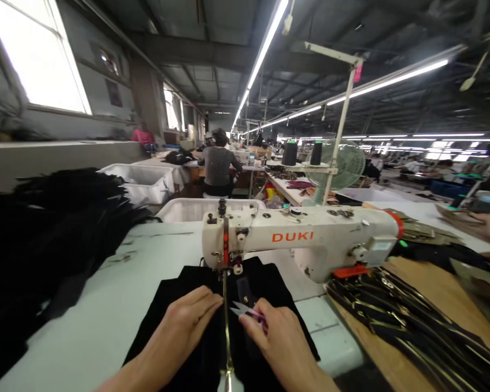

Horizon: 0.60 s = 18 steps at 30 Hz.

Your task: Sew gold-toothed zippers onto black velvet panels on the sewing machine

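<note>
A black fabric piece [179,296] lies under the needle area of a white sewing machine [261,234] marked DUKI. Down its middle runs a gold-toothed zipper [227,332], with a metal part at the near end. My left hand [191,316] rests on the fabric just left of the zipper, fingers pressed together; what its fingertips pinch, if anything, is hidden. In my right hand [280,332] is a pair of thread snips [245,310] with a pinkish-purple handle. Their blades are apart and point left toward the zipper. Beside them, a dark tab [244,288] with a small metal stud lies on the fabric.
Black fabric pieces [57,228] are heaped on the left. Black strips with gold zippers [392,310] lie on a brown board at right. White bins [147,182] stand behind the table. Beyond are thread cones [289,153], a fan [343,163] and a seated person [219,163].
</note>
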Motion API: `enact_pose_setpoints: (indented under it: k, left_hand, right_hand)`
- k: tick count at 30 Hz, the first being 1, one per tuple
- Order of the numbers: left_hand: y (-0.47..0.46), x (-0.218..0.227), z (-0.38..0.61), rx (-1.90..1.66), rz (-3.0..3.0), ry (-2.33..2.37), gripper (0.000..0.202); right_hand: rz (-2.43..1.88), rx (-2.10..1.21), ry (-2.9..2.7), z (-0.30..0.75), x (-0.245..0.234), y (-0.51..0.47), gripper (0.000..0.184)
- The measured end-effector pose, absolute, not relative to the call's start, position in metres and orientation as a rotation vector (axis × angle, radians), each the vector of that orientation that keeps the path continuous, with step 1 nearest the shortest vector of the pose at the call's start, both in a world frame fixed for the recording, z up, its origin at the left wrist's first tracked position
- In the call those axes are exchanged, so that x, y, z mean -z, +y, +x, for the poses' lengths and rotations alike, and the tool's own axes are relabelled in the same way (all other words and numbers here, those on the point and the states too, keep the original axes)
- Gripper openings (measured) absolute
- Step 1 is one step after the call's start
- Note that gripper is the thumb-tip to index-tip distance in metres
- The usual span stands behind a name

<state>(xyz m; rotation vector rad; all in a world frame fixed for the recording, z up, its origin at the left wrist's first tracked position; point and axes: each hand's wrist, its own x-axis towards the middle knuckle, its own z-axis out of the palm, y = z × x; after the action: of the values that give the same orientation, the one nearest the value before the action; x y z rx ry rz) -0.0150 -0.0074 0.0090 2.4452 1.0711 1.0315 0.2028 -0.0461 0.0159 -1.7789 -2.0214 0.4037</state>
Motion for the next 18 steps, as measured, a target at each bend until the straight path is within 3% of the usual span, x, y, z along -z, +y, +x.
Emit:
enact_pose_setpoints:
  k: [13, 18]
  left_hand:
    - [-0.007, -0.010, -0.006, -1.158, 2.475, 0.976, 0.026]
    - [0.012, 0.001, -0.017, -1.196, 2.471, 1.118, 0.018]
  right_hand:
    - [-1.741, -0.257, -2.151, 0.183, -0.002, -0.038, 0.028]
    - [-1.748, -0.165, -1.891, 0.251, -0.032, -0.044, 0.037]
